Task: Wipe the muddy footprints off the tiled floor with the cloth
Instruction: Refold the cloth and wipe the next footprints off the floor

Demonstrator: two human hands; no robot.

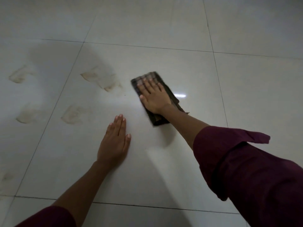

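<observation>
We press our right hand flat on the folded dark checked cloth, palm down and fingers stretched out together, so nothing is gripped: the cloth is only pinned against the floor. The cloth lies lengthwise under the hand, one end showing past the fingertips and the other past the wrist, and its edges look blurred. Our left hand rests flat on the bare tile nearer to us and to the left, fingers straight and close together, holding nothing. Both forearms come out of rolled-up maroon sleeves. The pale glossy tiled floor carries brownish muddy footprints to the left of the cloth, the closest just beside it, with others farther left and toward the left edge.
</observation>
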